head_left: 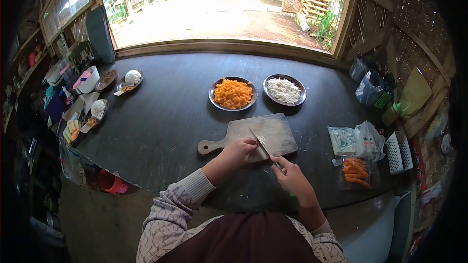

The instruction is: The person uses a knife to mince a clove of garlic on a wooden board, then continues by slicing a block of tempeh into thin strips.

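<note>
A wooden cutting board (pixel 239 129) with a handle lies on the dark table in front of me. My right hand (pixel 294 180) is closed around the green handle of a knife (pixel 263 149), its blade slanting up and left over the board. Close by, on the left side of the blade, my left hand (pixel 241 151) rests on the board with its fingers curled. What those fingers pinch is hidden. A few thin white shreds (pixel 262 140) lie beside the blade. Beyond the board stand a plate of chopped orange food (pixel 233 93) and a plate of white shreds (pixel 284 90).
To the right are a bag of carrots (pixel 356 171), plastic packages (pixel 342 139) and a white perforated basket (pixel 399 153). Plates with white rice (pixel 132 76) stand at the left. A red bucket (pixel 111 182) sits below the table's left edge.
</note>
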Motion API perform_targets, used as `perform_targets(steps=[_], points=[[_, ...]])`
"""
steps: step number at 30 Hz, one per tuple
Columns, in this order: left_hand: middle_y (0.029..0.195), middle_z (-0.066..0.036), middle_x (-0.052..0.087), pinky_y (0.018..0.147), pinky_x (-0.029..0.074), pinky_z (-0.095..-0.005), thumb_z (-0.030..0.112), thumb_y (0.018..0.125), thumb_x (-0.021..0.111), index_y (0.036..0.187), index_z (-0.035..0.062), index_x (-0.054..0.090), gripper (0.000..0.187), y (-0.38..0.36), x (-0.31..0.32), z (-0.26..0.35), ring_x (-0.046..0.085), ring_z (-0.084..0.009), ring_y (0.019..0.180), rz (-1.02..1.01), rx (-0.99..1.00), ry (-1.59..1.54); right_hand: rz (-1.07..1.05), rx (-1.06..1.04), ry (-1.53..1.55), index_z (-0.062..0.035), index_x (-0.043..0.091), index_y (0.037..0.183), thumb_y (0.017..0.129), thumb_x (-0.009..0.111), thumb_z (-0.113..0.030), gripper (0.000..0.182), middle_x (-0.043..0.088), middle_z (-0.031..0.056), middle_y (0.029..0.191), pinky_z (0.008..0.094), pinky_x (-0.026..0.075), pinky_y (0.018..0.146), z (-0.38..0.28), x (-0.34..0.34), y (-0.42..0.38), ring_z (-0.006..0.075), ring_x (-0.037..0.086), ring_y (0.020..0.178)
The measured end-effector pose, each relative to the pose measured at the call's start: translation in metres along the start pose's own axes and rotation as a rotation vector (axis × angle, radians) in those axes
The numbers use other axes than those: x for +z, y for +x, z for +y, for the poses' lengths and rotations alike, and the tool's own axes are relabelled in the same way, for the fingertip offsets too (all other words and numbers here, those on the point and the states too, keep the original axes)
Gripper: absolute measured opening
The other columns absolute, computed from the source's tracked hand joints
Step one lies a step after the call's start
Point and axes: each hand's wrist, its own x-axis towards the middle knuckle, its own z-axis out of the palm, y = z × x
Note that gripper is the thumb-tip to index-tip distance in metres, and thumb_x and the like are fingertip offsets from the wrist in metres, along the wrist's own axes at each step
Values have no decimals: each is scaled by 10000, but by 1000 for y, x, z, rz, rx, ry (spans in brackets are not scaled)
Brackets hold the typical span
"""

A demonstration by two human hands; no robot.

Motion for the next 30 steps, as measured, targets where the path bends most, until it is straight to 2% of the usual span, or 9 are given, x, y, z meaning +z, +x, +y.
perform_targets(steps=[3, 6, 8, 12, 14, 15, 17, 20, 30], points=[[1094, -141, 622, 888, 486, -371, -53, 710, 571, 1044, 12, 661, 352, 0, 0, 1, 598, -304, 1015, 11, 11, 10, 14, -20, -2, -140, 567, 1241, 906, 559, -200, 340, 591, 224, 685, 329, 463, 637, 0, 1, 0, 249, 599, 604], [1085, -143, 625, 885, 487, -370, -53, 707, 572, 1024, 3, 666, 336, 1, 0, -1, 601, -302, 1008, 12, 18, 6, 31, -57, -9, -126, 579, 1212, 899, 561, -184, 319, 604, 260, 732, 361, 473, 656, 6, 6, 2, 325, 644, 675], [1080, -143, 626, 881, 489, -371, -52, 709, 574, 1017, 0, 667, 327, 2, -5, 2, 602, -303, 1004, 10, 19, 5, 147, -350, -84, -156, 570, 1244, 921, 547, -196, 325, 505, 47, 540, 290, 395, 442, 28, 19, 15, 101, 453, 427], [1065, -145, 629, 863, 495, -369, -48, 725, 582, 1018, -3, 666, 308, 3, -6, 5, 608, -305, 984, 3, 27, 39, 193, -410, -52, -149, 568, 1236, 920, 546, -191, 320, 522, 68, 562, 309, 410, 448, 33, 26, 26, 123, 476, 435], [1063, -145, 630, 860, 496, -370, -45, 733, 584, 1022, -1, 665, 303, 2, -3, 5, 609, -305, 981, 13, 21, 36, 77, -163, 0, -159, 565, 1245, 918, 549, -195, 328, 516, 53, 549, 300, 406, 435, 15, 17, 18, 110, 475, 429], [1060, -145, 631, 856, 497, -371, -42, 740, 586, 1025, 1, 664, 299, 1, -3, 4, 610, -305, 978, 27, 11, 36, 81, -170, -1, -159, 565, 1245, 918, 549, -195, 328, 516, 53, 549, 300, 406, 435, 6, 11, 14, 110, 475, 429], [1060, -144, 632, 859, 495, -372, -41, 744, 587, 1029, 2, 664, 298, 0, 1, 1, 610, -304, 981, 34, 9, 17, -22, 59, 46, -113, 564, 1219, 906, 547, -189, 323, 628, 246, 765, 379, 488, 626, -7, 2, 6, 343, 627, 627], [1060, -144, 632, 865, 492, -372, -42, 746, 586, 1033, 5, 663, 300, 1, 1, 0, 608, -303, 986, 38, -6, -4, -14, 49, 37, -125, 557, 1237, 912, 547, -195, 333, 626, 232, 755, 360, 486, 661, -2, 0, 3, 302, 610, 629], [1058, -141, 631, 862, 494, -366, -47, 731, 584, 1022, 1, 664, 305, 0, 1, -1, 608, -305, 983, 41, -18, -65, 10, -38, -5, -130, 558, 1236, 909, 552, -195, 333, 619, 246, 760, 360, 476, 685, -2, 1, -1, 317, 618, 661]])
